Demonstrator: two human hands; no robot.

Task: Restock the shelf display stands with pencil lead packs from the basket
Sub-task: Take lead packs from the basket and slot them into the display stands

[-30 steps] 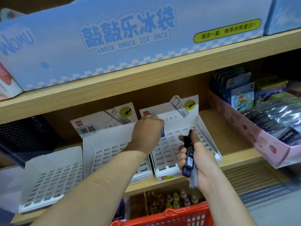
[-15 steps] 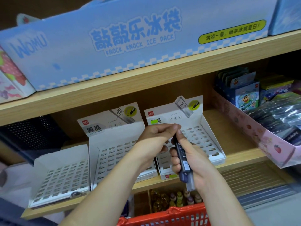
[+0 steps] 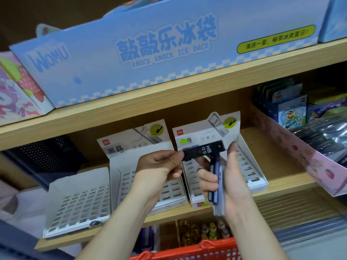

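My left hand [image 3: 159, 166] pinches one end of a black pencil lead pack [image 3: 203, 150] marked HB 0.5, held level in front of the right display stand [image 3: 249, 166]. My right hand [image 3: 231, 177] grips a small upright stack of lead packs [image 3: 216, 184], dark blue and clear. Three white slotted display stands sit on the wooden shelf: the right one, a middle stand [image 3: 131, 177] and a left stand [image 3: 78, 203]. Their slots look unfilled. The red basket [image 3: 187, 252] shows at the bottom edge.
A blue ice pack carton [image 3: 150, 53] fills the shelf above. A pink tray [image 3: 300, 156] of packaged goods stands at the right, a dark mesh box [image 3: 47, 156] at the back left. Small bottles [image 3: 202, 231] sit on the shelf below.
My left hand came back from the right stand, took a black pack off the stack in my right hand and now holds it sideways. The view shifted slightly left and down.
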